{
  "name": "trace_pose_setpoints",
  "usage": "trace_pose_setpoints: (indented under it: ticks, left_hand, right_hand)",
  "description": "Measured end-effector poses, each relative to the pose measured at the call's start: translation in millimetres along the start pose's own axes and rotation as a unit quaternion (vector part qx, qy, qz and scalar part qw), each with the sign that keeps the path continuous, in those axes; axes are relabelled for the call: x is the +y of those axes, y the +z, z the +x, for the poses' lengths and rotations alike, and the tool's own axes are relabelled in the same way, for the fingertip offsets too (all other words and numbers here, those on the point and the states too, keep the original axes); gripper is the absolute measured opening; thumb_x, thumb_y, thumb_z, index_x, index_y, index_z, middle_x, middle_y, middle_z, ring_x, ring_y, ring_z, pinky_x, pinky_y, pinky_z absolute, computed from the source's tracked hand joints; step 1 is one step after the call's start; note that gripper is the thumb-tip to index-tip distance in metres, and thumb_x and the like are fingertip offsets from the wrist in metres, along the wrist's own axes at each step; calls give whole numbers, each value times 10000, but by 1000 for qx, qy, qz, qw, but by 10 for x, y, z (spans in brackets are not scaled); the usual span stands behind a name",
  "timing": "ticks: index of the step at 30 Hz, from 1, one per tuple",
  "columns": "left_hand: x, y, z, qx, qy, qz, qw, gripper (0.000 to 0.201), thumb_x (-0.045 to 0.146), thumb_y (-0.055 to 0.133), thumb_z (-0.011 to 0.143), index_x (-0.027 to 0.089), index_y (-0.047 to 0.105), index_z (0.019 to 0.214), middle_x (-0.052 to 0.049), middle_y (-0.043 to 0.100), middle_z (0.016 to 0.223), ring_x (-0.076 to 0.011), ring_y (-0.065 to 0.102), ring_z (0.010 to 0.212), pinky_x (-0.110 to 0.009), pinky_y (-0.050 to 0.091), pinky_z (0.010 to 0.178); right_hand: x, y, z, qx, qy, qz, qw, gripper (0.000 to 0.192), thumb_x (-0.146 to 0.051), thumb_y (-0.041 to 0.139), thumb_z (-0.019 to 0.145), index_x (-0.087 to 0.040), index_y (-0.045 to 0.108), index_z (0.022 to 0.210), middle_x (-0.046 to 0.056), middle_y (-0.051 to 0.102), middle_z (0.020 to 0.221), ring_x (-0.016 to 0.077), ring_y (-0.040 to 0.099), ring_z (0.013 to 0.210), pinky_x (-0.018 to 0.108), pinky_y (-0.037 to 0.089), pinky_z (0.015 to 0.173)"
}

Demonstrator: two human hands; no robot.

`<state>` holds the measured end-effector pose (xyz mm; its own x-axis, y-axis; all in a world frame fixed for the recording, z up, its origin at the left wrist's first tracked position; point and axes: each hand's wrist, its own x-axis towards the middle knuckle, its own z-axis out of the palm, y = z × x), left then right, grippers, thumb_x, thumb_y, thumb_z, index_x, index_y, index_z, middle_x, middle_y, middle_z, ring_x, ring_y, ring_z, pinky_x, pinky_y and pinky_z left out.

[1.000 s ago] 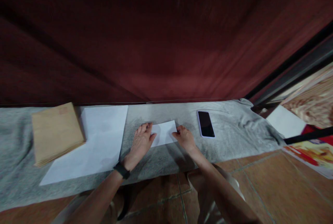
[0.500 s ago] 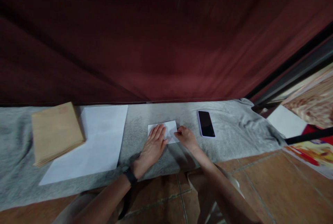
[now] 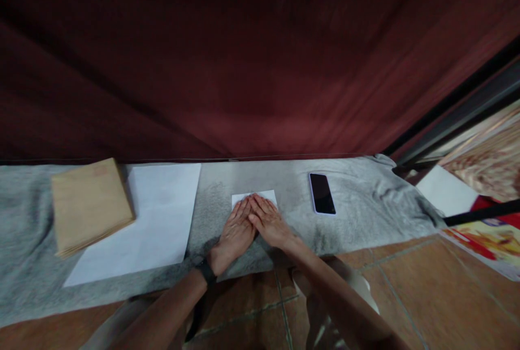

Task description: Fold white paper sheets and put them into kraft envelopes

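Note:
A small piece of white paper [image 3: 264, 194] lies on the grey cloth, mostly hidden under both hands. My left hand [image 3: 239, 227] is flat on its left part, fingers stretched away from me; a dark watch is on that wrist. Flat on the right part rests my right hand [image 3: 270, 222], its fingers straight and angled toward the left. The two hands touch at the fingertips and thumbs, over the middle of the paper.
Left of the hands, a stack of brown envelopes [image 3: 91, 203] overlaps large white sheets [image 3: 162, 220]. A phone [image 3: 322, 193] with a purple edge lies to the right. Grey cloth [image 3: 365, 198] covers the narrow surface, with dark red fabric [image 3: 260, 95] behind it.
My right hand has moved left from the paper's right edge, going from curled fingers to lying flat against the left hand. The left hand has barely moved.

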<state>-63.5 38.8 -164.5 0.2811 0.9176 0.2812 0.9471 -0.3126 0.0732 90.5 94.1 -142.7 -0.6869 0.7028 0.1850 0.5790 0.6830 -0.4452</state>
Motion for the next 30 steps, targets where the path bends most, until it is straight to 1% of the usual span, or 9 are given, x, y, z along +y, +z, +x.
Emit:
trace_pose_setpoints:
  ticks: [3,9,13,17,22,24,26,28,30]
  left_hand:
    - [-29,-44,-6,2,-42,-13,999,569,221,318,1020,24,418,1545,-204,429,1613,-269,331,1546,-470,289,1273]
    - [-90,-145,-45,-1,-103,-26,994,584,313,349,1041,60,414,1562,-185,397,1633,-288,306,1556,-484,259,1278]
    - [-135,-182,-77,-7,-123,-26,992,576,322,338,1046,85,419,1565,-171,389,1638,-279,300,1560,-493,243,1279]
    - [-194,-199,-100,-25,-144,-21,989,578,347,324,1049,96,431,1559,-164,373,1647,-279,289,1563,-496,236,1278]
    - [-250,-236,-118,-37,-186,-22,982,592,365,330,1045,86,427,1557,-187,360,1649,-296,300,1560,-509,231,1271]
    - [-247,-275,-120,-30,-206,-17,978,598,367,332,1044,64,433,1549,-209,376,1638,-324,319,1550,-533,238,1260]
    - [-232,-329,-117,-19,-223,-12,975,607,374,360,1037,37,443,1535,-235,415,1612,-364,364,1521,-553,277,1231]
    - [-214,-386,-106,-14,-235,-10,972,602,377,400,1025,23,474,1507,-256,483,1559,-399,450,1449,-562,356,1171]
    - [-205,-428,-85,-14,-239,-13,971,560,360,436,1011,32,533,1455,-255,558,1477,-401,536,1337,-544,432,1094]
  right_hand:
    - [72,52,-33,23,14,-49,998,557,-427,313,1108,-201,345,1616,76,371,1664,197,313,1556,428,258,1289]
    - [180,70,-73,53,25,-131,990,535,-357,421,1083,-172,405,1585,106,386,1651,238,337,1545,460,259,1273]
    - [199,36,-82,48,43,-152,986,531,-333,411,1082,-170,404,1586,102,377,1655,243,338,1543,460,261,1266]
    - [240,-19,-96,34,79,-162,983,542,-354,397,1086,-162,394,1593,111,349,1666,260,348,1537,467,257,1263]
    - [309,-100,-116,40,116,-165,979,583,-404,419,1079,-118,399,1586,139,382,1652,295,359,1523,470,253,1252]
    - [319,-150,-111,47,134,-163,976,594,-422,450,1067,-105,426,1568,158,409,1636,316,378,1504,481,269,1237]
    - [320,-210,-95,50,155,-156,974,575,-418,496,1047,-109,481,1531,170,470,1594,329,434,1450,484,322,1201]
    - [320,-267,-69,49,177,-137,973,501,-374,545,1019,-139,563,1461,158,573,1494,318,524,1343,458,394,1140]
    - [324,-313,-35,47,194,-111,973,403,-314,582,989,-179,640,1365,132,661,1346,289,593,1218,412,449,1075]
